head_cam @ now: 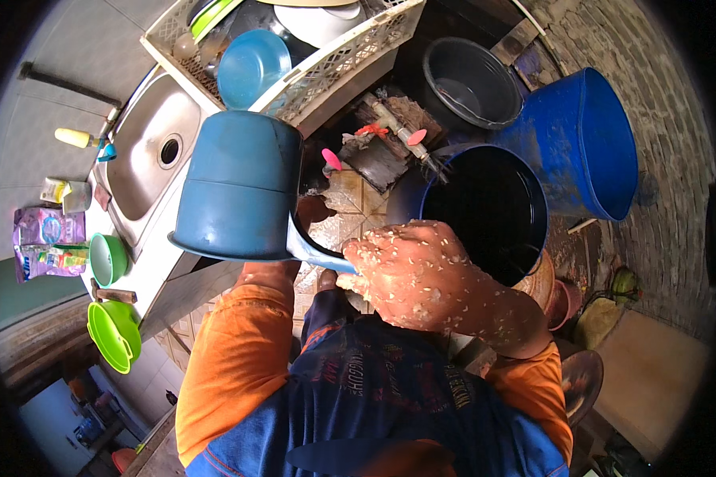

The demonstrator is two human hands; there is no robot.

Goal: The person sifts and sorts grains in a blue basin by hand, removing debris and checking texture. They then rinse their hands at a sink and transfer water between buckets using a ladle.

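Note:
My right hand (414,277), dotted with pale grain-like bits, grips the handle of a blue plastic water dipper (235,185). The dipper is held up at the left of my right hand, its rim towards me and its base away; its inside is hidden. My left forearm passes beneath the dipper, and part of my left hand (315,210) shows beyond it, near the handle; the rest is hidden. Just beyond my right hand stands a round blue tub (543,238) with dark contents. Pipe taps with pink handles (416,137) stick out at the tub's far left side.
At the left is a steel sink (149,149) in a white counter, with a green bowl (108,259) and a lime-green basin (114,337) near its edge. A plastic crate (346,56) holds bowls. Beyond the tub are a black basin (471,83) and a large blue bin (611,143).

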